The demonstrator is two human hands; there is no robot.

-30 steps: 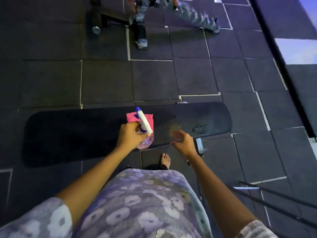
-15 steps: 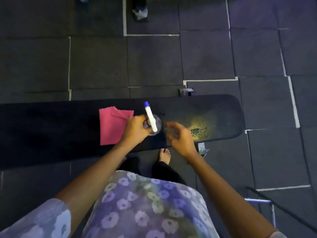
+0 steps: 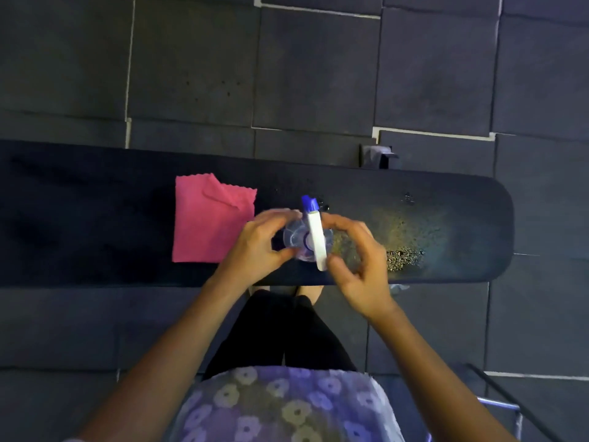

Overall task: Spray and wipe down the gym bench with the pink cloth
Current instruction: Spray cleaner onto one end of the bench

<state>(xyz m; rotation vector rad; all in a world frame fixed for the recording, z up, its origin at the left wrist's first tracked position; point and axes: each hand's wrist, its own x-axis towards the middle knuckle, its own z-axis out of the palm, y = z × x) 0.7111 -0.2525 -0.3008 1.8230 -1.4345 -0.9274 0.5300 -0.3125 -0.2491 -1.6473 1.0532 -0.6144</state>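
Note:
A long black padded gym bench [image 3: 95, 218] runs left to right across the view. A folded pink cloth [image 3: 210, 223] lies flat on it, left of centre. A clear spray bottle [image 3: 314, 237] with a white head and blue nozzle stands upright on the bench, seen from above. My left hand [image 3: 259, 247] grips the bottle's left side. My right hand [image 3: 357, 260] curls around its right side, fingers touching the bottle. A wet, speckled patch [image 3: 403, 244] shines on the bench's right part.
Dark rubber floor tiles [image 3: 318, 74] with pale seams surround the bench. A bench foot bracket [image 3: 376, 154] shows behind the far edge. Metal bars [image 3: 497, 403] sit at the lower right. My legs and bare foot [image 3: 310, 293] stand against the bench's near edge.
The view tilted down and closer over the bench. My right hand moved left onto the bottle, which stands upright now. My left hand stays on it.

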